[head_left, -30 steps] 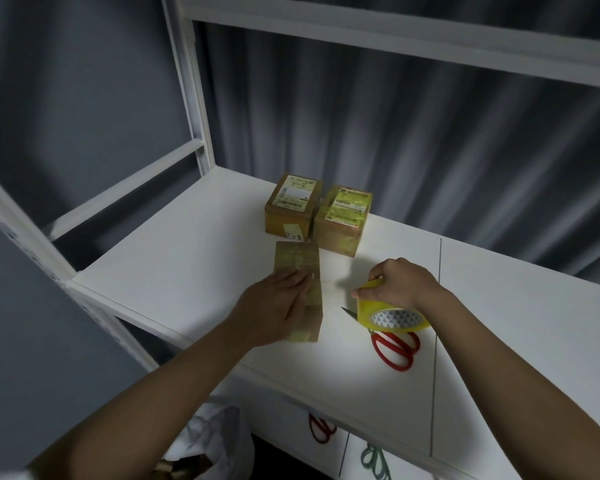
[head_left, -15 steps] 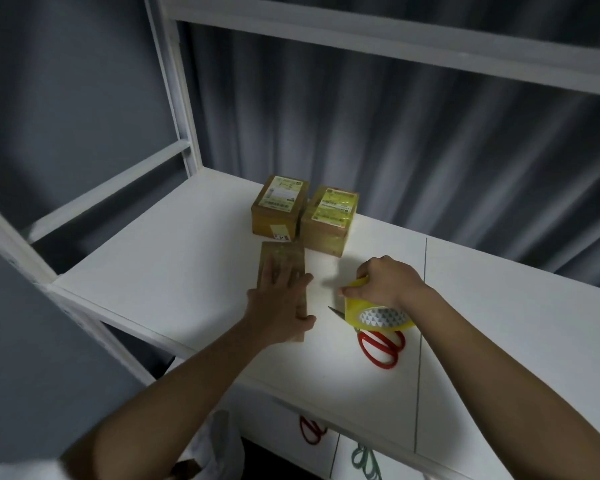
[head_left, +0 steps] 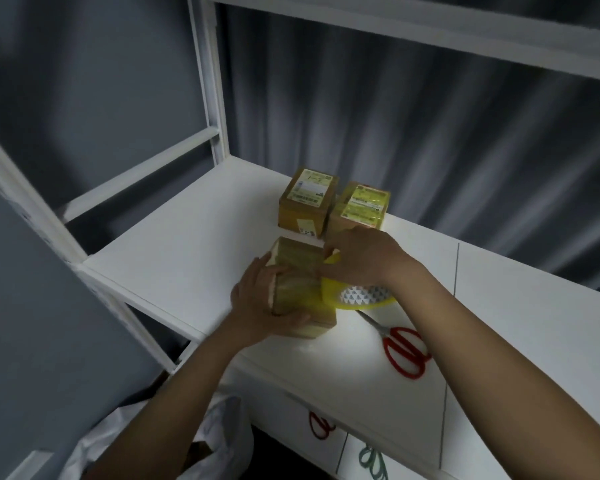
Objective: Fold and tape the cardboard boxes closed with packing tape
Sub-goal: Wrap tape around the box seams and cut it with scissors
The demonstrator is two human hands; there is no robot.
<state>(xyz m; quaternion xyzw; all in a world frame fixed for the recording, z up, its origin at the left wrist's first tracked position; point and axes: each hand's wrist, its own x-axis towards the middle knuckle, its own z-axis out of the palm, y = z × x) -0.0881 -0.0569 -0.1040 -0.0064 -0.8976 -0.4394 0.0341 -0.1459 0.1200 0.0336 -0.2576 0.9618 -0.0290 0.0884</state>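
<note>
A small brown cardboard box (head_left: 300, 275) lies on the white shelf top (head_left: 174, 258), its top shiny with tape. My left hand (head_left: 262, 299) grips the box from its left side, thumb across the near end. My right hand (head_left: 361, 254) holds a yellow roll of packing tape (head_left: 357, 296) against the box's right edge, fingers curled over the roll. Two closed, labelled boxes stand behind: one on the left (head_left: 307, 202), one on the right (head_left: 361, 209).
Red-handled scissors (head_left: 400, 344) lie on the shelf top right of the box. White shelf uprights (head_left: 208, 81) rise at the back left. More scissors hang below the front edge (head_left: 321, 426). A white bag (head_left: 219, 441) sits on the floor.
My right hand carried the tape roll from beside the scissors leftward onto the box. My left hand shifted from pressing flat on the box top to gripping its left side.
</note>
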